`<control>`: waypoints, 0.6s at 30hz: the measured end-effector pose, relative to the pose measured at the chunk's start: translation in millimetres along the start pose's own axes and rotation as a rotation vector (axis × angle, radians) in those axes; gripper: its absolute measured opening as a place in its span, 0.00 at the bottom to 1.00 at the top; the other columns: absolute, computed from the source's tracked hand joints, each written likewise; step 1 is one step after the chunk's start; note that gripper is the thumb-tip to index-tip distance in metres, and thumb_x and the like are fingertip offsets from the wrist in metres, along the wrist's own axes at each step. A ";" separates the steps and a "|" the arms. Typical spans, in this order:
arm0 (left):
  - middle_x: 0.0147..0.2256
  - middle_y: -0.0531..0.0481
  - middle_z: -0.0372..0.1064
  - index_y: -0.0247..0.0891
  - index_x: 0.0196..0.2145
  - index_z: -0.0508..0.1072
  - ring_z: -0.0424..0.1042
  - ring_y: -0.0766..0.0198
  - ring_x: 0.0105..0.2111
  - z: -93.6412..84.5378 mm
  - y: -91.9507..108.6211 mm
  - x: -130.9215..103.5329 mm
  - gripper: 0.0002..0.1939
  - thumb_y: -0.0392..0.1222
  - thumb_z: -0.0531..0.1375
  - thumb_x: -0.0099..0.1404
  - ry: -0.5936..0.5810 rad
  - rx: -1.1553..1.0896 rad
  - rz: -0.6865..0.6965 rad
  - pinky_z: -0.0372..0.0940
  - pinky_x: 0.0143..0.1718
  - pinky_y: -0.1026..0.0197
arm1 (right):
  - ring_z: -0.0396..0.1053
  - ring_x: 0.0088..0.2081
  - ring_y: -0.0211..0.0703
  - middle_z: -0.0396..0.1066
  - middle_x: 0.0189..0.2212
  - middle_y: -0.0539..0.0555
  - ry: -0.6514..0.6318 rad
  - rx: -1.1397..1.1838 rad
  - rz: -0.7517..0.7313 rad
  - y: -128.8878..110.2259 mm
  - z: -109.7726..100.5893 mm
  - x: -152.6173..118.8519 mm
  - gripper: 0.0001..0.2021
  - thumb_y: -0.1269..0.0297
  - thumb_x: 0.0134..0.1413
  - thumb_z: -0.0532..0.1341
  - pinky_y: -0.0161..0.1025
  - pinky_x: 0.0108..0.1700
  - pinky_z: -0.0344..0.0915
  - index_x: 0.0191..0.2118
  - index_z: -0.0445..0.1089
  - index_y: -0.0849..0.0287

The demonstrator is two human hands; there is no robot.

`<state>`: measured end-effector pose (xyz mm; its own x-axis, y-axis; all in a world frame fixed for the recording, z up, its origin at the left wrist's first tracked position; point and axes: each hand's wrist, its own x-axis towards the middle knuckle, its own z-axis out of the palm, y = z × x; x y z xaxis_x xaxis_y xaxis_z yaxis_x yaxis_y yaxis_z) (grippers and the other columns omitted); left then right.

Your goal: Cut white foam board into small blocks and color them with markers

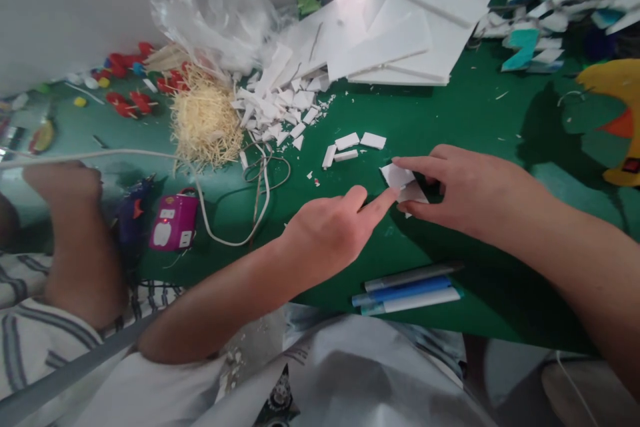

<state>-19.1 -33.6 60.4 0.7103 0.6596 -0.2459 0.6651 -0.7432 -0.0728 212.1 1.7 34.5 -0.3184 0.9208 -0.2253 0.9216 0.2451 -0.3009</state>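
Observation:
Two small white foam pieces lie close together on the green table: an upper piece (397, 175) and a lower one (413, 193). My left hand (335, 223) reaches in from the left, its index fingertip touching them where they meet and its other fingers curled. From the right comes my right hand (450, 185), thumb at the lower piece and index finger at the upper one, holding both between them. Whether anything is inside the curled left fingers is hidden. Several small white strips (347, 141) lie just beyond my hands.
Three pens (410, 293) lie near the front edge. Further back are white foam sheets (395, 47), foam scraps (275, 107) and wooden sticks (205, 120). A purple power socket (174, 221) with a white cable (220, 240) stands left, near another person's arm (80, 233).

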 end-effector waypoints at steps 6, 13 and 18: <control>0.34 0.53 0.72 0.45 0.72 0.68 0.73 0.71 0.25 18.1 -9.2 -5.2 0.26 0.37 0.49 0.81 0.164 0.017 0.009 0.62 0.24 0.66 | 0.69 0.31 0.45 0.74 0.36 0.55 -0.026 0.009 0.010 -0.8 -2.1 0.7 0.34 0.45 0.50 0.63 0.38 0.28 0.56 0.64 0.78 0.45; 0.38 0.48 0.74 0.39 0.75 0.62 0.76 0.65 0.28 -14.1 -2.2 7.2 0.33 0.32 0.52 0.75 -0.094 -0.021 0.006 0.63 0.23 0.63 | 0.67 0.29 0.43 0.75 0.37 0.55 0.042 0.016 -0.054 4.1 3.4 -0.1 0.31 0.46 0.52 0.64 0.37 0.27 0.54 0.62 0.79 0.45; 0.41 0.47 0.75 0.41 0.76 0.61 0.74 0.65 0.28 -24.3 -0.1 7.3 0.34 0.30 0.52 0.75 -0.128 -0.036 -0.013 0.60 0.22 0.62 | 0.66 0.29 0.42 0.73 0.36 0.54 0.036 -0.015 -0.031 3.7 5.3 0.0 0.31 0.45 0.52 0.64 0.36 0.27 0.53 0.62 0.79 0.44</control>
<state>-8.4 -26.0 82.1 0.6680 0.6476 -0.3666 0.6831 -0.7290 -0.0430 214.3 0.9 28.5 -0.3393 0.9228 -0.1826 0.9146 0.2781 -0.2936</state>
